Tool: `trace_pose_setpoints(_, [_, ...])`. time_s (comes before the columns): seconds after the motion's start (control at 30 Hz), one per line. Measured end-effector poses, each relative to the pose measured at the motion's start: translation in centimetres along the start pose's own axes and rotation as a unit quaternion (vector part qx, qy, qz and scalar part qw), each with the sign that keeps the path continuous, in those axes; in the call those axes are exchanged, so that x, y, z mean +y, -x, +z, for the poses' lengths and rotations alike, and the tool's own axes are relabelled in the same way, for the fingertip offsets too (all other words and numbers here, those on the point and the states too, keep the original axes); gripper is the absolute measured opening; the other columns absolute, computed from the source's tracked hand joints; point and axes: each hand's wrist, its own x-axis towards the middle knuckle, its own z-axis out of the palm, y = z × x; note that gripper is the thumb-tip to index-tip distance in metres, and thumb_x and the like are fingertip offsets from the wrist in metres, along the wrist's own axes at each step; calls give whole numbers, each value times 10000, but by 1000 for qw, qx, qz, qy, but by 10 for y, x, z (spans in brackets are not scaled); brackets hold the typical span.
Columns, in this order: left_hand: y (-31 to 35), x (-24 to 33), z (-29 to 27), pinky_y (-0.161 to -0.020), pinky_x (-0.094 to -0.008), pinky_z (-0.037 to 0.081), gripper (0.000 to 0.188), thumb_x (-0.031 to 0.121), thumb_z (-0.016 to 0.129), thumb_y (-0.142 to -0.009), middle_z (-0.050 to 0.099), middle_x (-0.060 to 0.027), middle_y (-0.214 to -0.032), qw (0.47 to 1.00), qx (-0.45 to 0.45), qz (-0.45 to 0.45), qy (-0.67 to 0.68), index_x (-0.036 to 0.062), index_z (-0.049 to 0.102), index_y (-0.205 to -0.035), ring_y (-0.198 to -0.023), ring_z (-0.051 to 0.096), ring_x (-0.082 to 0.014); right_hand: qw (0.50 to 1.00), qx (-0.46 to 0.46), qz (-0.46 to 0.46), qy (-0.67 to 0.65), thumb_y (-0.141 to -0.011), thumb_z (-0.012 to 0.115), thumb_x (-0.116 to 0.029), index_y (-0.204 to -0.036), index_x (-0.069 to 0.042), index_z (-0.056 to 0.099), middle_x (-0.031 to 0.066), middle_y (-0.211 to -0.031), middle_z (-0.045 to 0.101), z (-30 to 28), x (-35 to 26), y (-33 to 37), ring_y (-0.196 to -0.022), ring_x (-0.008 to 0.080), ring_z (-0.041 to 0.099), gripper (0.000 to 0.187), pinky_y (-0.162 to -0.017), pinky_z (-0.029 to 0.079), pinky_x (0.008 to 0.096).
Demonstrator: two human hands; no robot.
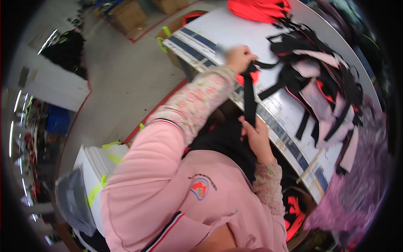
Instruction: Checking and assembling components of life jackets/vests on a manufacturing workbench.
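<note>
One black strap (249, 101) held between left hand (240, 59), right hand (257, 137).

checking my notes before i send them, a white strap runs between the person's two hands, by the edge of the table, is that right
Not quite: the strap is black, not white, as the head view shows. It does run between the left hand and the right hand, by the edge of the table.
</note>
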Motion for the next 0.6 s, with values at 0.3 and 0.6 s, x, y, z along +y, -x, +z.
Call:
trace_pose_setpoints(0.3, [-27, -28, -45, -561, -311, 456, 289, 237, 784, -683, 601, -77, -592, 997, -20, -69, -33, 0, 623, -644, -535, 537, -148, 992, -61, -35, 102, -904, 510, -89, -921, 23, 575, 49, -574, 524, 14, -22, 15, -487, 98, 494, 130, -462, 384, 256])
trace_pose_setpoints(0.6, [-56, -115, -189, -638, -372, 479, 363, 346, 783, -677, 635, -125, -651, 950, 155, -112, -248, 24, 619, -640, -599, 595, -258, 975, -191, -29, 113, -858, 529, -53, -935, 14, 579, 164, -701, 613, 30, -28, 61, -595, 269, 605, 114, -583, 476, 335])
